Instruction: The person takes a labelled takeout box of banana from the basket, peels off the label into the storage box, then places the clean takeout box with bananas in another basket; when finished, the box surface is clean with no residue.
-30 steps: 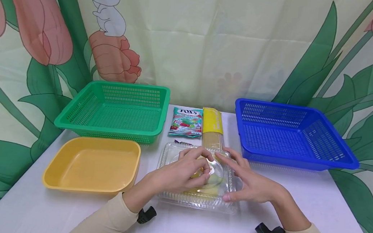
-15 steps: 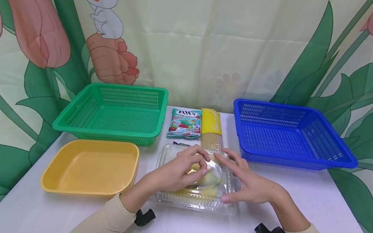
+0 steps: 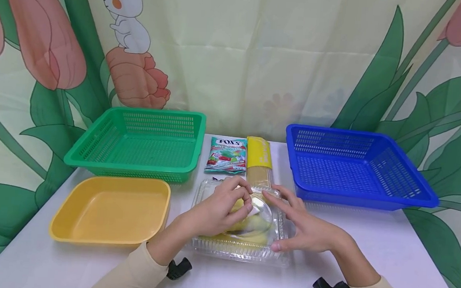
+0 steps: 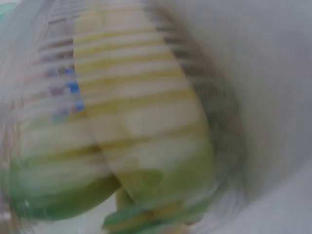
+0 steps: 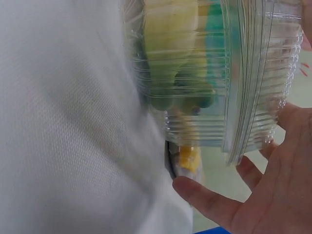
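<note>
On the white table, a clear plastic clamshell box (image 3: 243, 251) stands closed, holding long yellow things with green ends (image 4: 146, 122). My left hand (image 3: 226, 206) is over the lid, its fingers curled with index finger and thumb tips close together. I cannot tell whether something thin lies between those tips. My right hand (image 3: 309, 227) spreads its fingers at the right edge of the lid, thumb near the front corner. In the right wrist view its thumb (image 5: 202, 197) stands apart from the box wall, while other fingertips are partly hidden behind the lid rim.
Behind the box lie a Fox's candy bag (image 3: 226, 156) and a yellow-topped noodle packet (image 3: 259, 157). A green basket (image 3: 132, 166) and a yellow tub (image 3: 107, 240) stand left. A blue basket (image 3: 359, 198) is at right. A printed curtain (image 3: 228, 63) hangs behind.
My left hand has drawn slightly left and back over the lid, its index finger and thumb now closer together. My right hand keeps its place at the box's right edge.
</note>
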`<state>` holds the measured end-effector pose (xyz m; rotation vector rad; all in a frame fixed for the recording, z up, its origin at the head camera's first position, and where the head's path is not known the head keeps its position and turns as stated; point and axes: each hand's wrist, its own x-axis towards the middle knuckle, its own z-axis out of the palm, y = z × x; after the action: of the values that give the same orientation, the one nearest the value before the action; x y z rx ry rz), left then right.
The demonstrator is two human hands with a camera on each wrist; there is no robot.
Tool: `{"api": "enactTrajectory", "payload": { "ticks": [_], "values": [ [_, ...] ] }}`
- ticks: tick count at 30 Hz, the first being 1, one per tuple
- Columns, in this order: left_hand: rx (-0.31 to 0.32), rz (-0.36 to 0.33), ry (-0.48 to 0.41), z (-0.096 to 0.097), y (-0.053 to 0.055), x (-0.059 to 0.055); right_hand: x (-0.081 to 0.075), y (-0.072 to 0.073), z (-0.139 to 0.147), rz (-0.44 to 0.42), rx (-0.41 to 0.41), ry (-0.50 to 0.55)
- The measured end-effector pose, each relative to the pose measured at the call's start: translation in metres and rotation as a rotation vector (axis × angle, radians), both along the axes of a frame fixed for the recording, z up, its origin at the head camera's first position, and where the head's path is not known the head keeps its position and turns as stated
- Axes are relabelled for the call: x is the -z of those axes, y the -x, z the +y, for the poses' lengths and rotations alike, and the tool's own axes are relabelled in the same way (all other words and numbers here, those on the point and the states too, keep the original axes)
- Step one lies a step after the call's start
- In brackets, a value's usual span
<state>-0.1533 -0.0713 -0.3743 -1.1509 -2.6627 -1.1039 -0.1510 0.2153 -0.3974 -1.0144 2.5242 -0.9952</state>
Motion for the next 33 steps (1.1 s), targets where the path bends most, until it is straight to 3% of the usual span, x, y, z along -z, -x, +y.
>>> {"api": "enactTrajectory", "payload": {
  "ticks": [4, 9, 18, 22, 25, 28, 33],
  "values": [
    [-0.054, 0.027, 0.080, -0.002, -0.003, -0.001, 0.000, 0.000, 0.000, -0.004, 0.004, 0.000],
    [-0.025, 0.051, 0.111, -0.003, -0.004, -0.002, -0.001, 0.001, 0.002, 0.022, -0.007, 0.001],
    [-0.017, 0.046, 0.004, -0.008, -0.004, -0.001, -0.001, 0.002, 0.000, -0.001, -0.009, 0.006],
    [0.006, 0.075, -0.144, -0.014, -0.002, -0.005, -0.001, 0.003, 0.000, -0.008, -0.023, 0.011],
    [-0.019, 0.136, -0.217, -0.020, -0.001, -0.011, -0.002, 0.004, 0.002, -0.014, -0.025, 0.014],
    [-0.069, 0.173, -0.127, -0.020, -0.003, -0.015, -0.002, 0.004, 0.004, -0.025, -0.018, 0.014],
    [-0.125, 0.144, 0.130, -0.012, -0.009, -0.009, 0.001, 0.004, 0.003, -0.031, -0.023, 0.024]
  ]
}}
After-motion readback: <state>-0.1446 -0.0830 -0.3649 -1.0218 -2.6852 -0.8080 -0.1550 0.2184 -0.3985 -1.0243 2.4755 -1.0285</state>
